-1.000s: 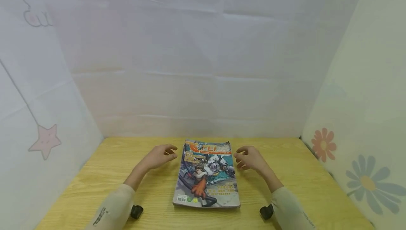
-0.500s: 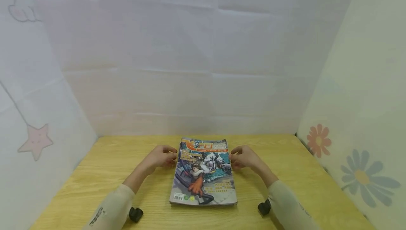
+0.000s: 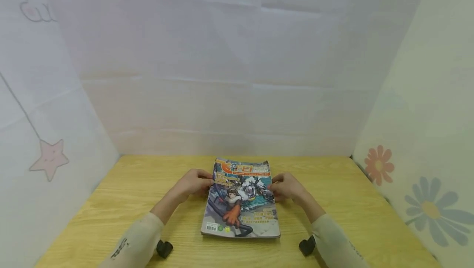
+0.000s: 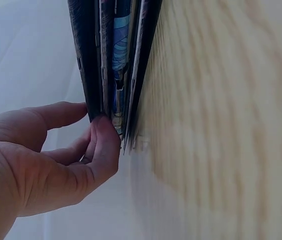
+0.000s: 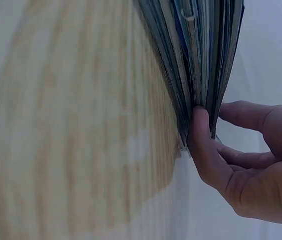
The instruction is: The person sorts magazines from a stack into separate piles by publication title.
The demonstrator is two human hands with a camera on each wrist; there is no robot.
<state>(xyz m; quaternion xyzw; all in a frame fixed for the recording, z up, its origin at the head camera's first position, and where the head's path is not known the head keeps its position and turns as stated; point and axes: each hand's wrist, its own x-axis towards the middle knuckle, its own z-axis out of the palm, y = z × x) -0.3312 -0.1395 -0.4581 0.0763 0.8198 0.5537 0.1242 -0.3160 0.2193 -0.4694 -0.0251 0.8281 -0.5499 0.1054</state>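
Observation:
A stack of magazines [image 3: 240, 204] lies flat on the wooden table, with a colourful comic-style cover and orange lettering uppermost. My left hand [image 3: 194, 182] pinches the upper part of the stack's left side. In the left wrist view, several spines [image 4: 122, 50] show, with one fingertip at the top cover and others curled against the spines. On the opposite side, my right hand [image 3: 288, 186] grips the stack's edge. The right wrist view shows fingertips against the layered page edges [image 5: 203, 55] and another digit at the cover side. The stack's underside is hidden.
The light wooden table [image 3: 122, 198] ends at a pale cloth backdrop [image 3: 237, 112]. Cloth side walls stand left and right, printed with a pink star [image 3: 49, 159] and flowers [image 3: 379, 165]. Black wrist-worn devices [image 3: 164, 248] hang beneath the pale sleeves.
Both hands have moved inward from beside the magazines to the left and right edges, and their fingers now pinch there. The stack stays in about the same place on the table.

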